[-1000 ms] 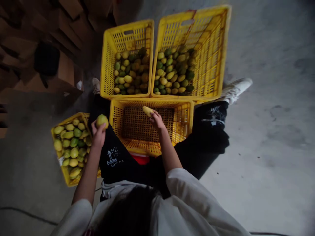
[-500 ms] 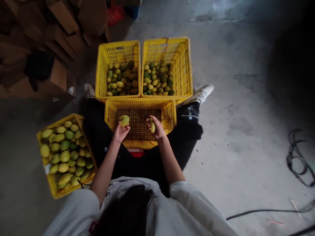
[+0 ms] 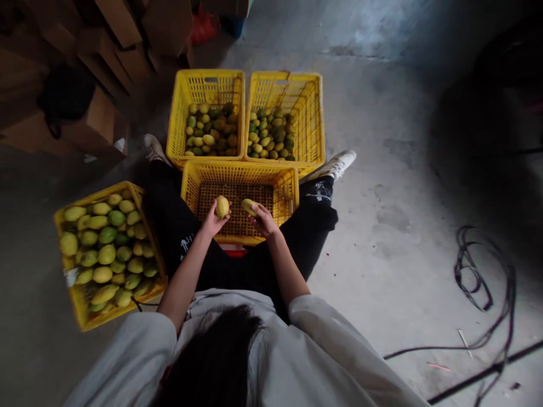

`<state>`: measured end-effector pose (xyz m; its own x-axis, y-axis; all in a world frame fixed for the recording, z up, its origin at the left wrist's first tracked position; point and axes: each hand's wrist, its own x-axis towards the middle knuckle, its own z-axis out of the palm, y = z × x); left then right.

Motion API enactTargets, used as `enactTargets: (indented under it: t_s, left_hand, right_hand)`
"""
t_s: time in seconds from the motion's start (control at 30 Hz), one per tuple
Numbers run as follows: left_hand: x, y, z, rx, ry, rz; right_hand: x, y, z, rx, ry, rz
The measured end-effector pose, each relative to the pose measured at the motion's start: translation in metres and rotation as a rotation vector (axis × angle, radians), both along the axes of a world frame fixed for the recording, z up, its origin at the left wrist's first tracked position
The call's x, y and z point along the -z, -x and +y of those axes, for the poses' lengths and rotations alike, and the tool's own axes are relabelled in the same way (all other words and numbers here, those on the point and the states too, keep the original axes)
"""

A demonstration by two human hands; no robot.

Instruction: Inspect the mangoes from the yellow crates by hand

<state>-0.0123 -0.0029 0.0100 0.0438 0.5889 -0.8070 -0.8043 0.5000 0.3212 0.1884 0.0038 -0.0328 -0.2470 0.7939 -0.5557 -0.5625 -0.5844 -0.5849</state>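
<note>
My left hand (image 3: 213,223) is wrapped round a yellow oval fruit (image 3: 222,207), holding it up above an empty-looking yellow crate (image 3: 240,168) between my legs. In my right hand (image 3: 264,220) is a longer yellow-green fruit (image 3: 249,207), lying tilted with one end pointing left. The two fruits are close together but apart. Whether they are lemons or mangoes I cannot tell. By my left leg a slanted yellow crate (image 3: 81,316) is full of similar green and yellow fruit (image 3: 107,254).
Beyond the middle crate stand two yellow crates, left (image 3: 180,113) and right (image 3: 313,121), each partly filled with smaller-looking fruit. Cardboard boxes (image 3: 95,127) with a black bag (image 3: 68,93) on top are at the upper left. A black cable (image 3: 466,271) lies on the concrete floor at right.
My hands have come closer together. The left-hand fruit has turned more upright, while the right-hand fruit has swung from upright to nearly level. The view has shifted slightly.
</note>
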Motion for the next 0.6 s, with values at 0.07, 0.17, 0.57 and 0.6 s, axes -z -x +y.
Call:
enactTargets:
  t_s: [0.07, 0.17, 0.57, 0.6]
  left_hand:
    - [0.002, 0.001, 0.000, -0.003, -0.005, 0.001]
    - [0.003, 0.002, 0.000, -0.019, -0.025, -0.009]
    - [0.016, 0.004, 0.003, -0.153, 0.035, -0.023]
    - [0.017, 0.004, 0.003, -0.163, 0.015, -0.036]
  right_hand:
    - [0.000, -0.003, 0.000, 0.009, -0.052, 0.000]
    - [-0.002, -0.005, 0.000, -0.017, -0.087, 0.032]
    - [0.013, -0.012, 0.009, 0.076, 0.253, 0.029]
    - [0.014, -0.011, 0.009, 0.075, 0.266, 0.038]
